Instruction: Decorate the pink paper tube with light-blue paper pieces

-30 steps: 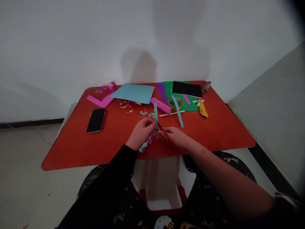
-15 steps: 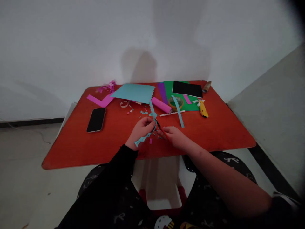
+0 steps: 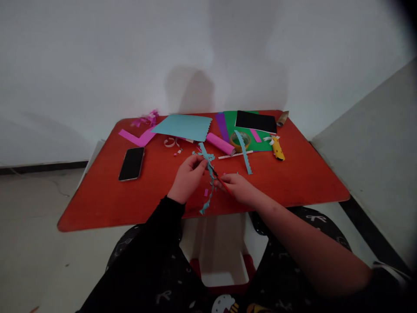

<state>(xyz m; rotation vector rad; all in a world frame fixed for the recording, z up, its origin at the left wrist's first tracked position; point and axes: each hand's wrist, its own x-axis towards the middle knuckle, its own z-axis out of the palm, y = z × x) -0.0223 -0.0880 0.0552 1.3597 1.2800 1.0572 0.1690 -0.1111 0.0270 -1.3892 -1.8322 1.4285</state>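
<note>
My left hand pinches a light-blue paper strip between thumb and fingers, over the front middle of the table. The strip has a scalloped edge, and a narrow, wavy length of it hangs down toward the table's front edge. In my right hand is a pair of red-handled scissors, its dark blades against the strip just right of my left fingertips. Whether the blades are apart I cannot tell. Small blue and pink paper scraps lie around and beneath my hands.
On the red table are a phone, a blue sheet, a pink roll, a tape roll with a second blue strip across it, green paper, a black rectangular item and a yellow spotted piece. A wall stands behind.
My left hand has shifted slightly up and left along the blue strip. The strip's lower end, formerly beneath my left wrist, now hangs straighter between my hands. My right hand has barely moved.
</note>
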